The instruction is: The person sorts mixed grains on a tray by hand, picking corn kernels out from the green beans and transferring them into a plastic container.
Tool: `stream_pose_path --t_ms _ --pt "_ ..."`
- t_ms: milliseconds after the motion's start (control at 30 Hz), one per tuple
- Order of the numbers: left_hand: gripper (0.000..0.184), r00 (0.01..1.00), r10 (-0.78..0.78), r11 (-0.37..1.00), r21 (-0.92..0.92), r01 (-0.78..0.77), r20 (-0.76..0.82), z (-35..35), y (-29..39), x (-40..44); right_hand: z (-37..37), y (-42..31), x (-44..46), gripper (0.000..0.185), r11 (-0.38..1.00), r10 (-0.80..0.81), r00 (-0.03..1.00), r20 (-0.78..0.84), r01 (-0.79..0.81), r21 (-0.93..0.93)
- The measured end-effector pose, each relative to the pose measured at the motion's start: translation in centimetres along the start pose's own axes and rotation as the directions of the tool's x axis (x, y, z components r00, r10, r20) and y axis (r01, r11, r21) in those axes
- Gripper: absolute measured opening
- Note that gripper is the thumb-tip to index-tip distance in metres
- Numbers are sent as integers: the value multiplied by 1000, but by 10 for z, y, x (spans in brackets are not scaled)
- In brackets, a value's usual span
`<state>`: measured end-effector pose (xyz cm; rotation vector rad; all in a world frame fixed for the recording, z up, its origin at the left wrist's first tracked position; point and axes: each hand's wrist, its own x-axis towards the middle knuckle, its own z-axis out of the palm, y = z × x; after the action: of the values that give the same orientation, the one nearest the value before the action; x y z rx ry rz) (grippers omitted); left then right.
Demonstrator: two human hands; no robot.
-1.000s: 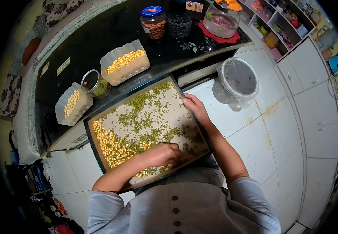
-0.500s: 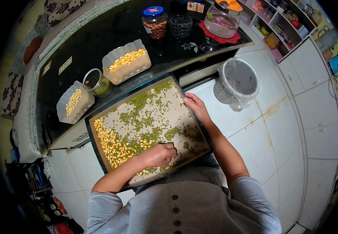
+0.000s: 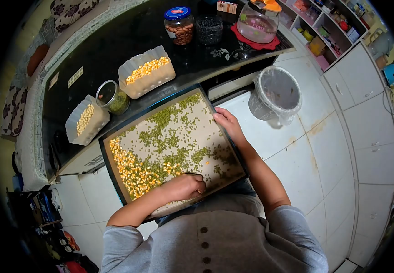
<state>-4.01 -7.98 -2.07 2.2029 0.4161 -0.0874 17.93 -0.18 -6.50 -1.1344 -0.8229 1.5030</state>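
Note:
A dark-rimmed tray [image 3: 108, 169] with a pale bottom lies tilted over my lap. Yellow corn kernels [image 3: 131, 175] crowd its left side, and small green beans [image 3: 163, 118] are scattered over the rest. Near the tray's lower edge, my left hand [image 3: 187, 186] has its fingers curled down among the grains; whatever they hold is hidden. My right hand [image 3: 228, 123] grips the tray's upper right edge, thumb on the rim. One loose kernel [image 3: 207, 162] lies right of the main pile.
On the black table [image 3: 92, 54] stand a tub of corn [image 3: 153, 82], a tub of pale beans [image 3: 97, 123], a cup of green beans [image 3: 118, 103], a blue-lidded jar [image 3: 178, 29] and a water pitcher [image 3: 257, 27]. A lined bin [image 3: 263, 107] stands on the floor.
My left hand has moved slightly down toward the tray's near edge, fingers still curled. A single corn kernel now shows above and right of it. My right hand has kept its hold.

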Motion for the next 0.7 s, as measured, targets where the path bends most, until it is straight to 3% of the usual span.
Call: stream_pose_path --t_ms 167,300,467,700 --pt "16 989 -89 990 99 101 -117 -4 2 -3 0 -2 0 44 1000 3 1000 2 -3 6" --pt "16 993 -29 997 70 38 -118 0 4 -4 0 -1 0 43 1000 10 1000 6 -10 21" --pt "11 992 -121 991 51 122 -18 -3 7 -2 0 -2 0 43 1000 3 1000 10 -3 -7" --pt "8 994 -98 995 -18 97 -53 -1 0 -2 1 -5 -2 41 1000 9 1000 -5 -9 -4"
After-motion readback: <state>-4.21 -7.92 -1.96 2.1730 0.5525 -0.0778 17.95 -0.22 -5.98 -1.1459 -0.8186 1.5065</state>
